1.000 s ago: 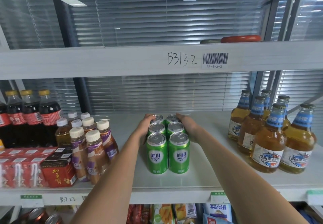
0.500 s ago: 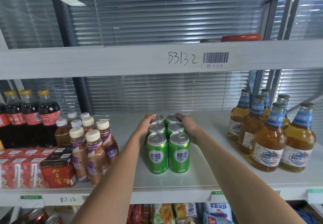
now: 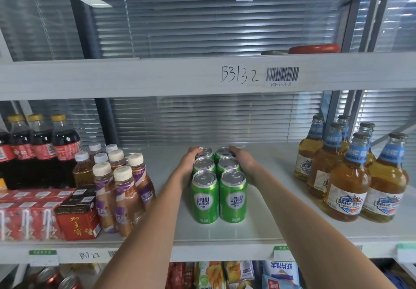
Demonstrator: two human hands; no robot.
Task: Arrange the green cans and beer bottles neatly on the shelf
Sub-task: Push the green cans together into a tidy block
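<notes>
Several green cans stand in two tidy rows, front to back, in the middle of the white shelf. My left hand presses against the left side of the block, fingers curled over the rear left can. My right hand presses against the right side, fingers over the rear right can. Both hands clasp the rear of the block. Several amber beer bottles with blue neck labels stand grouped at the shelf's right end, apart from the cans.
Milk-tea bottles with cream caps stand left of my left arm. Cola bottles and red drink cartons fill the far left. An upper shelf beam marked B3132 hangs overhead. Snack packets lie below.
</notes>
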